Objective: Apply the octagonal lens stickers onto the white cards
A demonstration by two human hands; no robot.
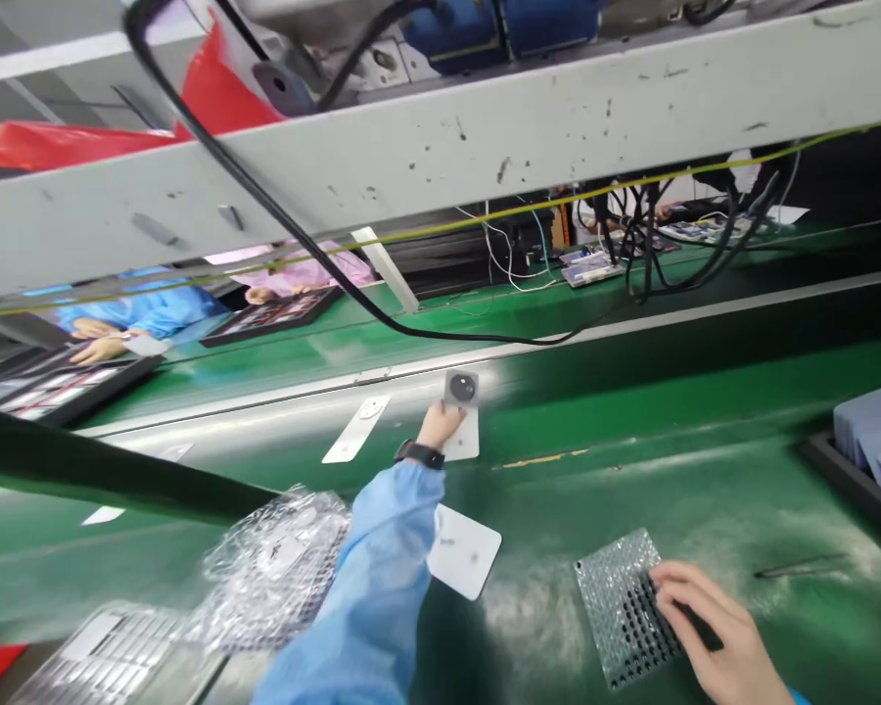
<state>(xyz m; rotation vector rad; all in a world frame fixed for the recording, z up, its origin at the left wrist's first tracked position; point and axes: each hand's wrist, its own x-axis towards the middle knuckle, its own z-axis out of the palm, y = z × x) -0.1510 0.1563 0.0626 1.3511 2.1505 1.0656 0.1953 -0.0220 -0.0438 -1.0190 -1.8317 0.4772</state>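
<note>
My left hand [441,425] reaches forward over the belt, fingers closed on a flat white panel [468,441]. The panel's greyish far end carries a round black piece [462,388]. Near my left forearm, a white card-like panel [466,553] lies on the green bench, partly hidden by the sleeve. At the lower right, my right hand [719,632] has thumb and forefinger pinched at the edge of a clear sheet [602,592]. Rows of small black pieces [642,617] sit on that sheet. Whatever is between those fingertips is too small to make out.
Plastic-wrapped sheets [286,558] and a slotted tray [110,651] lie lower left. Another white panel [356,431] rests on the belt. Dark tweezers [800,568] and a black bin [852,490] are right. A black cable [323,259] hangs across; co-workers' hands [99,340] show beyond.
</note>
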